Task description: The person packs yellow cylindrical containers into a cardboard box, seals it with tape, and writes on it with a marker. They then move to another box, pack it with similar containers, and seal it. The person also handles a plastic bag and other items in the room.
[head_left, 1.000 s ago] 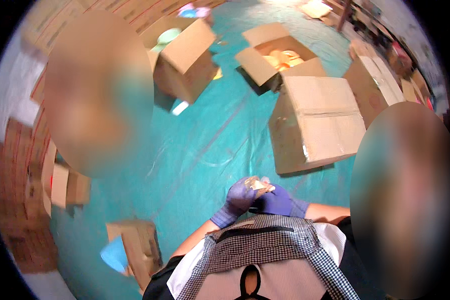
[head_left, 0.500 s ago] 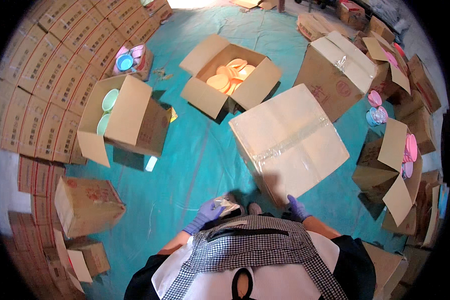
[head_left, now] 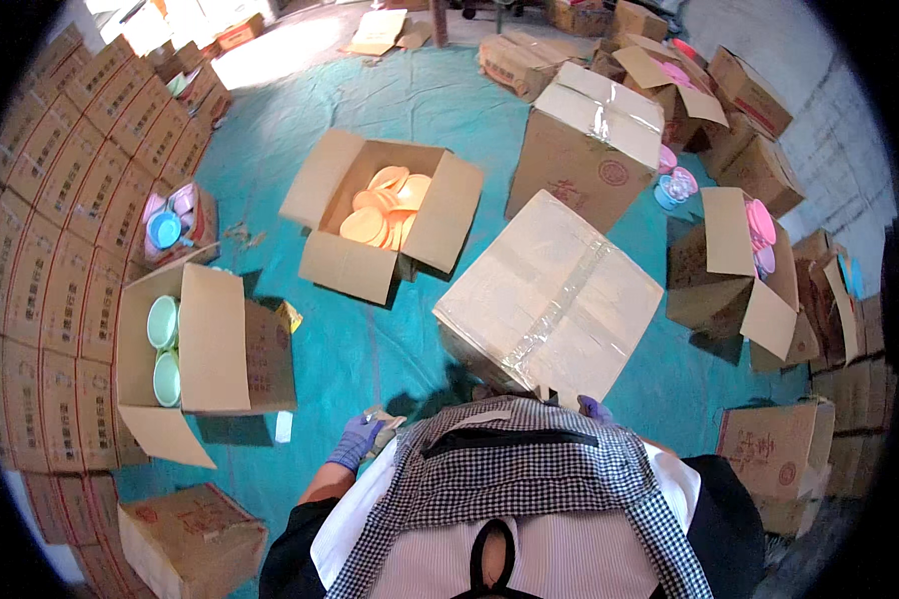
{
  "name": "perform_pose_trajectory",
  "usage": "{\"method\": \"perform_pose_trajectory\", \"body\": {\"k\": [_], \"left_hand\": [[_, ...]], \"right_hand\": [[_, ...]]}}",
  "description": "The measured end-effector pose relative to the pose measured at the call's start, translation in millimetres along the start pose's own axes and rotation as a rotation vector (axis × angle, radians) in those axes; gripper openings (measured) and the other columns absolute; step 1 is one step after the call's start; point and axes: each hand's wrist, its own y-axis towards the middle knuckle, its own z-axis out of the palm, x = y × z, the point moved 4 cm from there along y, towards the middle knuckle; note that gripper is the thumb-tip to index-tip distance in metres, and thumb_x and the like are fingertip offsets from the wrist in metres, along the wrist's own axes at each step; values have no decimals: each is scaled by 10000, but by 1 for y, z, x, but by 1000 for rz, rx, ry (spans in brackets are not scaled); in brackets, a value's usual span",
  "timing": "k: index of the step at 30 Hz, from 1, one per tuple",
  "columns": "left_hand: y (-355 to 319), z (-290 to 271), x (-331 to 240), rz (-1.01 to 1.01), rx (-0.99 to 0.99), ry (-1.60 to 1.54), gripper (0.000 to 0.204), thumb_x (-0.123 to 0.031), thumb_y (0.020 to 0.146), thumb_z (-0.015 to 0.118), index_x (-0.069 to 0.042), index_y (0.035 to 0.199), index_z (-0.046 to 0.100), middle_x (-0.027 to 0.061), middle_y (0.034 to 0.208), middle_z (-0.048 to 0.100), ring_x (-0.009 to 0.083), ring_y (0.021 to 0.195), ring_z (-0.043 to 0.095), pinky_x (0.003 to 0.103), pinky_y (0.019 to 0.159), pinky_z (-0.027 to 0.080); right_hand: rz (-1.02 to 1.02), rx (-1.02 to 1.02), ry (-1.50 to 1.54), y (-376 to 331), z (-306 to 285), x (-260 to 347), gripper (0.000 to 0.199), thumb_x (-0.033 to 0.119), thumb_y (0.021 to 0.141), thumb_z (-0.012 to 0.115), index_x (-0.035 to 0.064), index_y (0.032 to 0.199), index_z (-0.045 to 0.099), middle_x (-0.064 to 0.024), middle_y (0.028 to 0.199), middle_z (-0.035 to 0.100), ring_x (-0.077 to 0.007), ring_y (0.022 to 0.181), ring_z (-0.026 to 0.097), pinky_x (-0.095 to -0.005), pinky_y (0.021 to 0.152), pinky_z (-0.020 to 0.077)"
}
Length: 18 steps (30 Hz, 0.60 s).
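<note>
While a person in a checked apron stands on a teal floor sheet, the head view looks down over cartons on every side.

Left hand: the left hand [head_left: 355, 442], in a purple glove, is curled around a small crumpled piece of tan tape or paper [head_left: 383, 423] at the apron's left edge; the grasp looks loose.

Right hand: only the purple fingertips of the right hand [head_left: 594, 407] show above the apron; whether it is released or clenched I cannot tell.

Just ahead of the right hand: a sealed carton [head_left: 549, 295] with clear tape across its top, tilted, its near edge just beside those fingertips.

Left of the left hand: an open carton on its side [head_left: 210, 344] holding pale green bowls [head_left: 162, 321].

Further ahead of both hands: an open carton [head_left: 375, 215] holding orange plates [head_left: 385, 200].

Ahead and right of the right hand: a second closed carton [head_left: 579, 150], then open cartons with pink plates [head_left: 759, 225].

Far left of the left hand: a wall of stacked cartons [head_left: 60, 220].

Underfoot: teal floor sheet [head_left: 370, 339].
</note>
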Motion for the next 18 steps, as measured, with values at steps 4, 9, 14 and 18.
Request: {"method": "perform_pose_trajectory", "body": {"k": [4, 9, 14, 18], "left_hand": [[25, -3, 35, -99, -95, -343, 416, -411, 840, 640, -75, 1082, 684, 248, 1010, 674, 352, 900, 669, 394, 746, 522], [47, -44, -30, 287, 71, 293, 357, -356, 872, 598, -138, 1149, 652, 151, 1133, 644, 319, 1036, 619, 396, 873, 502], [36, -123, -144, 73, 132, 169, 394, -402, 893, 560, -135, 1174, 632, 96, 1213, 618, 270, 1175, 555, 362, 966, 472], [109, -103, -108, 300, 35, 82, 436, -435, 918, 519, -125, 1210, 611, 117, 1226, 613, 269, 1179, 548, 359, 964, 469]], "right_hand": [[-148, 126, -56, -55, 32, 51, 284, 369, 877, 652, 180, 693, 548, 9, 547, 447, -133, 476, 405, -324, 445, 327], [-374, -398, -595, -71, 55, 111, 339, 380, 875, 601, 56, 959, 550, -136, 898, 534, -283, 770, 520, -380, 675, 414], [-641, -705, -1242, -118, 146, 167, 780, 432, 765, 688, 38, 1385, 426, -265, 1464, 336, -405, 1327, 378, -474, 1085, 343], [-635, -537, -1216, -93, 219, 209, 792, 447, 788, 665, 42, 1418, 411, -254, 1488, 321, -393, 1365, 332, -450, 1130, 286]]}}
